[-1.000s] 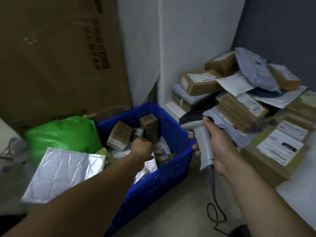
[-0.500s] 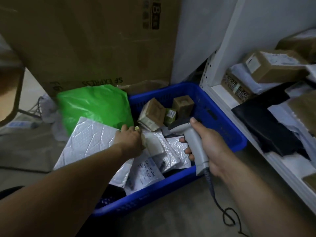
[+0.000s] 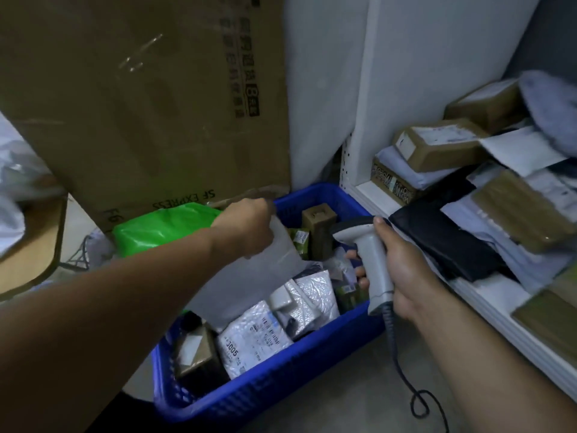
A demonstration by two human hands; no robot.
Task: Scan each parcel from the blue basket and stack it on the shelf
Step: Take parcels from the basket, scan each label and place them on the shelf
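Observation:
The blue basket [image 3: 281,392] sits on the floor, filled with several parcels: silver bubble mailers [image 3: 259,335], small brown boxes [image 3: 318,220] and a dark taped box [image 3: 199,354]. My left hand [image 3: 246,223] grips the top edge of a large grey-white mailer [image 3: 249,282], lifted and tilted above the basket. My right hand [image 3: 402,270] holds a grey barcode scanner [image 3: 365,254] over the basket's right side, its head pointing left. The white shelf [image 3: 487,301] on the right holds a pile of boxes and mailers.
A big cardboard box [image 3: 150,98] leans against the wall behind the basket. A green bag [image 3: 162,229] lies left of the basket. The scanner's black cable [image 3: 412,392] trails over the floor. A black mailer [image 3: 443,232] overhangs the shelf edge near my right hand.
My left hand has lifted the large mailer up out of the basket from its left side. My right hand with the scanner stays over the basket's right side.

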